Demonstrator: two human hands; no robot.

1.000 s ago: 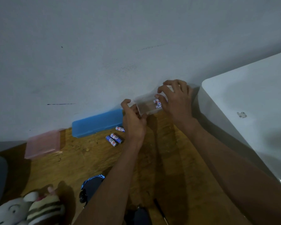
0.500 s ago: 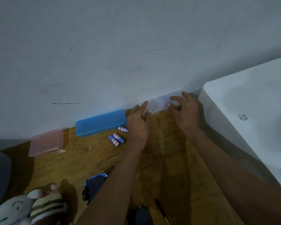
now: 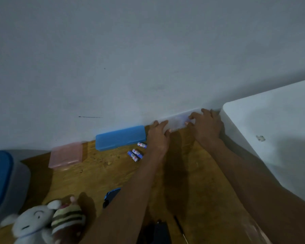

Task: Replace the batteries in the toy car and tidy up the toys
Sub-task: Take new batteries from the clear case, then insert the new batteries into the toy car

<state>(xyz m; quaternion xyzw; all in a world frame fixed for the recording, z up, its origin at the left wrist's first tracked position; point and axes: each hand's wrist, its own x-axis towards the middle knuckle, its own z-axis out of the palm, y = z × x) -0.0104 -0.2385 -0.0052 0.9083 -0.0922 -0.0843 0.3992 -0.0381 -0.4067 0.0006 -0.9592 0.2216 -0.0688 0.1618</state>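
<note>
On a wooden table (image 3: pixel 183 173), both hands lie flat and open-fingered on a clear plastic case (image 3: pixel 176 121) against the wall: left hand (image 3: pixel 158 136), right hand (image 3: pixel 205 126). Three loose batteries (image 3: pixel 136 152) lie beside the blue case (image 3: pixel 120 137).

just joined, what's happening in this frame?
A person is working at a wooden table against a wall. Both hands rest on a clear plastic case lying along the wall: the left hand at its left end, the right hand at its right end. Three loose batteries lie just left of the left wrist, in front of a blue case. A pink case sits further left, and plush toys are at the near edge.
</note>
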